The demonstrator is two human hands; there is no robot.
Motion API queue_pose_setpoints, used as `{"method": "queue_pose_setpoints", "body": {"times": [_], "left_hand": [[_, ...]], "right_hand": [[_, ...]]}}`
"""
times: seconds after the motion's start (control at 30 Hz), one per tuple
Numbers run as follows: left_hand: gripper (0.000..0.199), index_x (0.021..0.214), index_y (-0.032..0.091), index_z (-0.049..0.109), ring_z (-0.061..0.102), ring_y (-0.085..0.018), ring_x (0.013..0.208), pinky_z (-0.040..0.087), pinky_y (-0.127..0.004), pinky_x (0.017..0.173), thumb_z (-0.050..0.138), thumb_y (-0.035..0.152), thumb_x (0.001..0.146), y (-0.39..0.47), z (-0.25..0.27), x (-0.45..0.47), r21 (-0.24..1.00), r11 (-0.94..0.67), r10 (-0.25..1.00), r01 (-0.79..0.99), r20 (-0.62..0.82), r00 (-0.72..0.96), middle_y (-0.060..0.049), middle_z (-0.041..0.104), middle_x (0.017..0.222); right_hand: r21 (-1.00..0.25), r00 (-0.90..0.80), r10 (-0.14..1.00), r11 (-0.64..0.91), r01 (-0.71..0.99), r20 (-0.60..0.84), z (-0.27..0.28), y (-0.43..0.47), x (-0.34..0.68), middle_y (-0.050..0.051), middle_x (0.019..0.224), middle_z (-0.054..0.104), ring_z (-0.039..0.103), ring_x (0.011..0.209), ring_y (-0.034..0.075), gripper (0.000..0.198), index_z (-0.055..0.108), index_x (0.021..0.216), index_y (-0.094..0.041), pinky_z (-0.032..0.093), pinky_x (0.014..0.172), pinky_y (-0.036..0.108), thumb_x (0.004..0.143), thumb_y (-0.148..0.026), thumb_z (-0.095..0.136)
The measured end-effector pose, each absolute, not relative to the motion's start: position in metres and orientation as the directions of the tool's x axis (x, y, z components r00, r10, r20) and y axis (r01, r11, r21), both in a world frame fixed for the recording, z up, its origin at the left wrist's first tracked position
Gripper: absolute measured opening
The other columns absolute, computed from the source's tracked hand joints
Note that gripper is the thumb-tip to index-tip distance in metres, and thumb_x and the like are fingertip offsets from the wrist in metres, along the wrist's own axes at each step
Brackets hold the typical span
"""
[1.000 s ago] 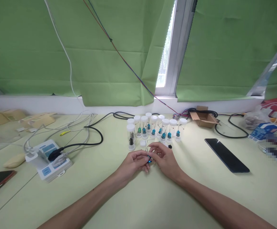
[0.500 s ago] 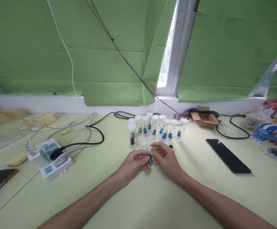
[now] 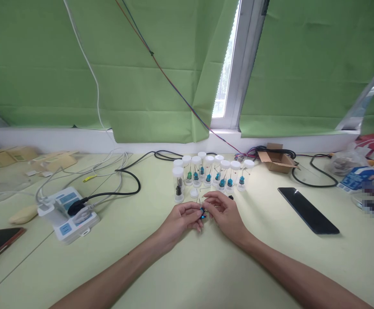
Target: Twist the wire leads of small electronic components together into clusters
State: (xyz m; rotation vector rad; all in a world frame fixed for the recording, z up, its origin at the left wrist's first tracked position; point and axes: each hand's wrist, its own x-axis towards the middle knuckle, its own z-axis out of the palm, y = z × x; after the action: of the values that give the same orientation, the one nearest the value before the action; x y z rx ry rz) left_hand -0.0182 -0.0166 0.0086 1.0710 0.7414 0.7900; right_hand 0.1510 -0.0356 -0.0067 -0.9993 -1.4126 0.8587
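Note:
My left hand [image 3: 184, 216] is closed in a pinch around a small blue piece with thin wires [image 3: 203, 212], held just above the table. Thumb and fingers cover much of that piece. My right hand [image 3: 222, 211] meets it from the other side, its thumb and forefinger bent together at the piece's upper part by the wires. Just beyond the fingers lies a white cap [image 3: 194, 193]. Behind it stand several clear tubes with white lids; one tube [image 3: 178, 185] holds a dark piece, another [image 3: 241, 177] a blue one with a wire. A small black part [image 3: 230, 197] lies beside my right hand.
A power strip [image 3: 74, 216] with plugs and cables sits on the left. On the right lies a black phone [image 3: 307, 210]. An open cardboard box [image 3: 277, 159] stands at the back, near a blue-and-white packet [image 3: 360, 178]. Another phone [image 3: 2, 244] is at the left edge.
The fingertips of my right hand have shifted slightly at the blue piece, and the piece has turned a little. My left hand stays almost in place.

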Motion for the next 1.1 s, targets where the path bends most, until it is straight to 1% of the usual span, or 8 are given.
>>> {"method": "queue_pose_setpoints", "body": {"times": [0.07, 0.27, 0.47, 0.67, 0.9, 1.1], "left_hand": [[0.032, 0.091, 0.012, 0.071, 0.062, -0.013, 0.061, 0.05, -0.027, 0.06, 0.083, 0.031, 0.068, -0.0168, 0.0095, -0.0179, 0.94, 0.28, 0.846, -0.196, -0.145, 0.513, -0.005, 0.067, 0.079], [0.032, 0.091, 0.011, 0.07, 0.062, -0.013, 0.062, 0.05, -0.026, 0.06, 0.084, 0.03, 0.068, -0.0171, 0.0095, -0.018, 0.935, 0.291, 0.851, -0.202, -0.156, 0.502, -0.004, 0.067, 0.077], [0.032, 0.09, 0.011, 0.071, 0.062, -0.013, 0.061, 0.05, -0.028, 0.061, 0.084, 0.029, 0.067, -0.0172, 0.0095, -0.0171, 0.935, 0.288, 0.858, -0.209, -0.155, 0.49, -0.005, 0.068, 0.077], [0.033, 0.09, 0.012, 0.07, 0.062, -0.013, 0.06, 0.05, -0.028, 0.06, 0.085, 0.03, 0.066, -0.017, 0.0089, -0.0164, 0.941, 0.276, 0.864, -0.197, -0.153, 0.48, -0.004, 0.068, 0.076], [0.032, 0.087, 0.011, 0.068, 0.06, -0.012, 0.059, 0.049, -0.025, 0.057, 0.083, 0.03, 0.067, -0.0163, 0.0085, -0.0168, 0.948, 0.271, 0.873, -0.164, -0.171, 0.457, -0.003, 0.065, 0.071], [0.028, 0.085, 0.012, 0.066, 0.06, -0.012, 0.057, 0.047, -0.024, 0.056, 0.081, 0.029, 0.069, -0.0158, 0.0103, -0.0169, 0.942, 0.284, 0.87, -0.18, -0.174, 0.461, -0.002, 0.064, 0.066]], "right_hand": [[-0.92, 0.015, 0.925, 0.376, 0.109, 0.38, -0.0066, -0.0361, 0.1509, 0.003, 0.082, 0.07, 0.059, 0.061, 0.014, 0.02, 0.064, 0.1, -0.02, 0.049, 0.057, 0.027, 0.086, -0.033, 0.064], [-0.901, 0.031, 0.908, 0.409, 0.144, 0.417, -0.0072, -0.0378, 0.1512, 0.005, 0.082, 0.072, 0.065, 0.07, 0.018, 0.018, 0.064, 0.099, -0.02, 0.052, 0.06, 0.028, 0.088, -0.034, 0.062], [-0.889, 0.038, 0.901, 0.419, 0.183, 0.432, -0.0059, -0.0391, 0.1511, 0.004, 0.081, 0.073, 0.068, 0.071, 0.019, 0.017, 0.064, 0.097, -0.02, 0.053, 0.063, 0.029, 0.089, -0.035, 0.061], [-0.891, 0.032, 0.903, 0.417, 0.179, 0.428, -0.0053, -0.0389, 0.1509, 0.005, 0.083, 0.074, 0.068, 0.072, 0.019, 0.019, 0.064, 0.097, -0.02, 0.053, 0.06, 0.028, 0.089, -0.036, 0.06], [-0.89, 0.038, 0.906, 0.405, 0.212, 0.421, -0.0051, -0.0378, 0.1513, 0.005, 0.08, 0.071, 0.063, 0.065, 0.016, 0.018, 0.064, 0.096, -0.02, 0.05, 0.057, 0.027, 0.09, -0.035, 0.058], [-0.847, 0.052, 0.889, 0.415, 0.332, 0.456, -0.0037, -0.0379, 0.1514, 0.003, 0.078, 0.066, 0.056, 0.06, 0.014, 0.018, 0.064, 0.095, -0.019, 0.045, 0.054, 0.025, 0.092, -0.035, 0.055]]}}
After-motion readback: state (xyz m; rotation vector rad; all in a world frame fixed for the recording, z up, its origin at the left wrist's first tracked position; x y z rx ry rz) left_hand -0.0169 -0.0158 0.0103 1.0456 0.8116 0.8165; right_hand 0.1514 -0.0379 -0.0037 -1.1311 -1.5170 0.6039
